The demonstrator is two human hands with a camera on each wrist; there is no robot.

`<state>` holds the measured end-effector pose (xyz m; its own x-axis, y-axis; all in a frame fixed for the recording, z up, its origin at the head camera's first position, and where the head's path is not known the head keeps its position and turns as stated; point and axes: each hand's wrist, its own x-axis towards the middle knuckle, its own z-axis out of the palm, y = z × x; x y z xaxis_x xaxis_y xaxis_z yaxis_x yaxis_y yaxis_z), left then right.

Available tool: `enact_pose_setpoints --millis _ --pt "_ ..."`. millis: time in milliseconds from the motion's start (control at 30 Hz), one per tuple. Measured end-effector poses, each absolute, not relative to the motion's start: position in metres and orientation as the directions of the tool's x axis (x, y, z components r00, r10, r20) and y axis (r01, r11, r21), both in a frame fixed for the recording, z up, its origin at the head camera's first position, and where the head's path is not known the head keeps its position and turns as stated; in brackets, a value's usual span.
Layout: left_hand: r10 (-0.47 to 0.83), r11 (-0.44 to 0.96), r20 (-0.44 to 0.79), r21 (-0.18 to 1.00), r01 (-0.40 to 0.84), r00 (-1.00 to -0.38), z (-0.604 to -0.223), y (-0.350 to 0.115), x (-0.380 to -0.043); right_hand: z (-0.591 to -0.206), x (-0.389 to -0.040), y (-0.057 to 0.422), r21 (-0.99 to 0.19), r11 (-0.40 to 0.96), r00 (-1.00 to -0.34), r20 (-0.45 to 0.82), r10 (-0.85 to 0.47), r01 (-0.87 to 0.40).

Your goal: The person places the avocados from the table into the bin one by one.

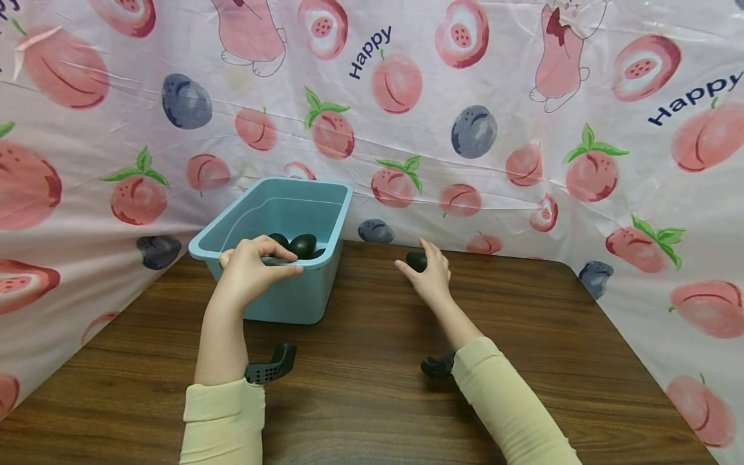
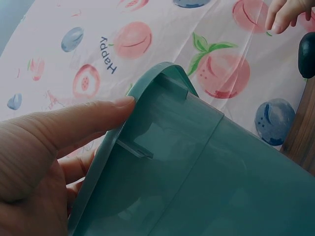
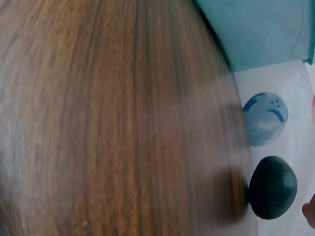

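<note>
My left hand (image 1: 250, 268) pinches the near rim of a light blue plastic bin (image 1: 285, 294). In the left wrist view the thumb lies along the outside of the rim, with fingers behind it. Dark green avocados (image 1: 303, 246) lie inside the bin, partly hidden by the hand and rim. To the right, my right hand (image 1: 431, 274) reaches with spread fingers around a single avocado (image 1: 416, 261) at the back of the table. A gap shows between that avocado (image 3: 273, 188) and the visible fingertip (image 3: 309, 211) in the right wrist view.
The bin stands at the left back of a dark wooden table (image 1: 372, 387). A fruit-printed curtain (image 1: 407, 142) hangs right behind the table and along both sides. Black wrist mounts (image 1: 273, 365) sit below both wrists.
</note>
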<state>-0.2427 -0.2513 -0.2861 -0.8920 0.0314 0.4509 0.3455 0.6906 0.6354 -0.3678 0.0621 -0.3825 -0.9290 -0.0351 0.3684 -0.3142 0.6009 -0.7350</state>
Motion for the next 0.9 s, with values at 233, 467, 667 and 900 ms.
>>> enact_pose_setpoints --millis 233,467,667,900 --pt "0.031 0.69 0.447 0.637 0.343 -0.894 -0.286 -0.252 -0.243 -0.39 -0.371 0.07 -0.739 0.611 -0.932 0.362 0.004 -0.285" --pt "0.031 0.695 0.442 0.635 0.337 -0.897 -0.286 -0.252 -0.243 -0.394 -0.371 0.074 -0.769 0.587 -0.943 0.332 0.024 -0.256" --pt "0.03 0.695 0.443 0.635 0.337 -0.896 -0.286 -0.251 -0.243 -0.399 -0.372 0.077 -0.795 0.567 -0.951 0.302 0.06 -0.217" --pt "0.026 0.695 0.436 0.639 0.33 -0.9 -0.286 -0.252 -0.243 -0.407 -0.375 0.08 -0.826 0.532 -0.96 0.267 0.081 -0.185"
